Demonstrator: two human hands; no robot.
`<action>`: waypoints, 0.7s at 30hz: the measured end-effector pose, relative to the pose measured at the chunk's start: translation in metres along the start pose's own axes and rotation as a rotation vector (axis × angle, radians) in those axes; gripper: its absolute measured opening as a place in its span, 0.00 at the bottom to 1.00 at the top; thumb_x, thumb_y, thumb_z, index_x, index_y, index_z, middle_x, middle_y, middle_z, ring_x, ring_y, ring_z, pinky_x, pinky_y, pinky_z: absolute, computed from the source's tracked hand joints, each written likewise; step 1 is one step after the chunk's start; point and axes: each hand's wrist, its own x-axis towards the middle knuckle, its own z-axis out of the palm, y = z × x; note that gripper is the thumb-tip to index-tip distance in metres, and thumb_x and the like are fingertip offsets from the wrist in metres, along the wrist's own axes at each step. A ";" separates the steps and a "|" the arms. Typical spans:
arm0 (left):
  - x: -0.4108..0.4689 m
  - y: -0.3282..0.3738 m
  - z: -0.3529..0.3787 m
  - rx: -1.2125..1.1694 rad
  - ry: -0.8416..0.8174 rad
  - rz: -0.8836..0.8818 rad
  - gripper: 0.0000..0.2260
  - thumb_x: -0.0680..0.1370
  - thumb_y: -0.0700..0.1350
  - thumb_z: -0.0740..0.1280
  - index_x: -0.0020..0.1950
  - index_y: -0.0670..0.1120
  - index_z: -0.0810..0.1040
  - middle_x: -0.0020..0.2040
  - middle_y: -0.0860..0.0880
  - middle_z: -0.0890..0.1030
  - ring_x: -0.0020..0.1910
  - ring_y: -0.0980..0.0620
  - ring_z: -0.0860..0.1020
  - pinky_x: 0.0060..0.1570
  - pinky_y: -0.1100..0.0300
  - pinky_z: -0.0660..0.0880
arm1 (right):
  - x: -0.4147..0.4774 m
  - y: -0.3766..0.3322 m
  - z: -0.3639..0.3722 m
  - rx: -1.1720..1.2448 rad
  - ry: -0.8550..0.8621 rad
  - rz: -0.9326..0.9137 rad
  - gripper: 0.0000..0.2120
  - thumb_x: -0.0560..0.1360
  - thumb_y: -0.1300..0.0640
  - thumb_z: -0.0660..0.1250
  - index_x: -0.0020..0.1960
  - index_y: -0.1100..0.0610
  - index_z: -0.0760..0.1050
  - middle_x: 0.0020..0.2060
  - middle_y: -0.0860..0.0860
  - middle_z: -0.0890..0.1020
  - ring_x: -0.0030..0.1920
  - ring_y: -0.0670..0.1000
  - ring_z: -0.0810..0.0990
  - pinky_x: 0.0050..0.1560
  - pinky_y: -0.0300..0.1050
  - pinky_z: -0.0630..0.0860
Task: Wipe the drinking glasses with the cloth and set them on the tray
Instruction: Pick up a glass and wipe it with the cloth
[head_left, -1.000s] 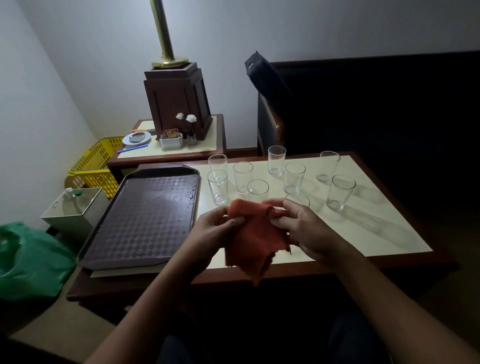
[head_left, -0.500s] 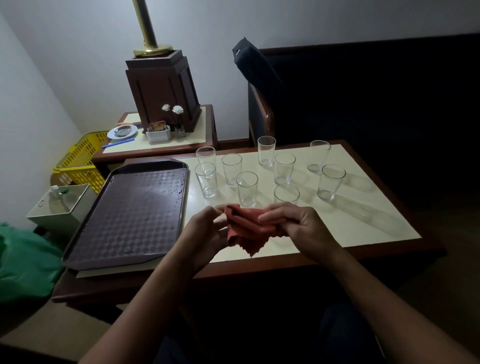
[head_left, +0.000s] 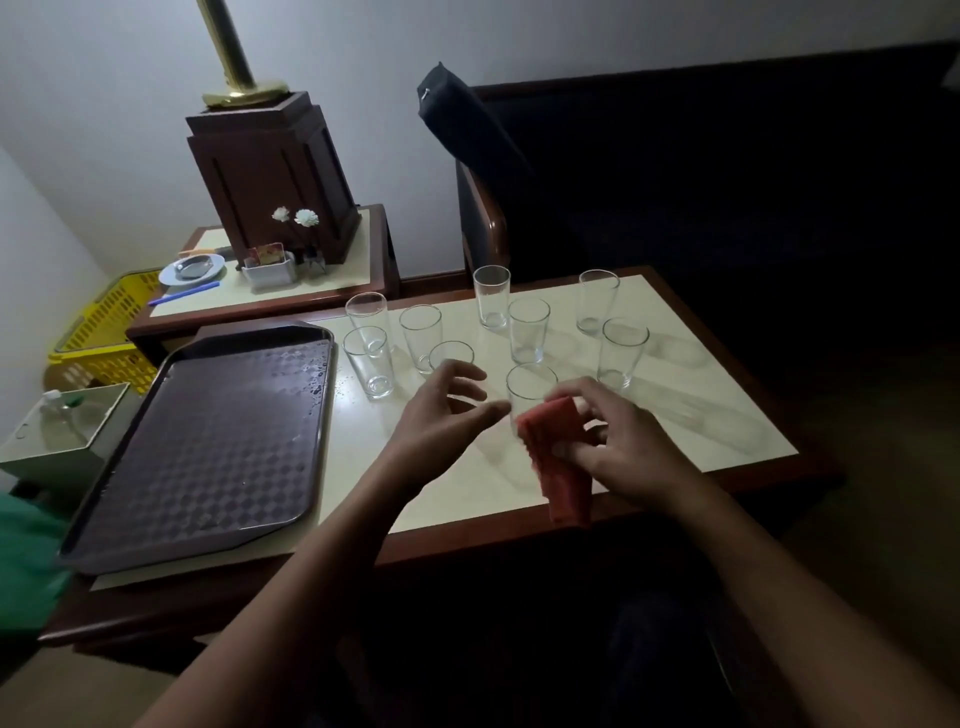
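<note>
Two hands: left (head_left: 447, 415) spread beside nearest glass (head_left: 530, 387), right (head_left: 618, 447) pinching red cloth (head_left: 558, 462).

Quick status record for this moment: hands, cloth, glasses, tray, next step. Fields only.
left hand: open, fingers spread, reaching toward the nearest glass; touching it or not, cannot tell
right hand: grip shut on folded red cloth
glasses: eight, all upright on the table, none on the tray
tray: dark, left of the glasses, some water droplets near its far right edge
progress: no glass set on the tray yet
next step: likely the left hand picks up the nearest glass for wiping
</note>
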 end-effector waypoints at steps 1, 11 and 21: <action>0.008 -0.009 0.008 0.041 0.005 -0.038 0.21 0.74 0.51 0.78 0.64 0.53 0.75 0.59 0.48 0.81 0.53 0.51 0.83 0.53 0.52 0.82 | 0.001 0.002 -0.008 -0.007 0.075 0.026 0.17 0.77 0.60 0.75 0.59 0.42 0.76 0.55 0.48 0.82 0.50 0.47 0.85 0.46 0.42 0.84; 0.072 -0.085 0.091 0.174 0.071 -0.034 0.42 0.64 0.55 0.84 0.75 0.52 0.71 0.72 0.48 0.77 0.71 0.48 0.74 0.68 0.51 0.73 | 0.003 0.028 -0.053 0.184 0.293 0.076 0.29 0.72 0.56 0.82 0.67 0.43 0.73 0.53 0.49 0.86 0.52 0.45 0.87 0.54 0.39 0.82; 0.005 -0.073 0.038 0.097 0.084 0.199 0.28 0.67 0.46 0.83 0.63 0.57 0.77 0.56 0.57 0.83 0.60 0.61 0.80 0.59 0.54 0.79 | 0.005 -0.004 -0.013 0.216 0.365 -0.197 0.09 0.79 0.62 0.74 0.56 0.52 0.79 0.57 0.40 0.86 0.58 0.41 0.85 0.57 0.42 0.84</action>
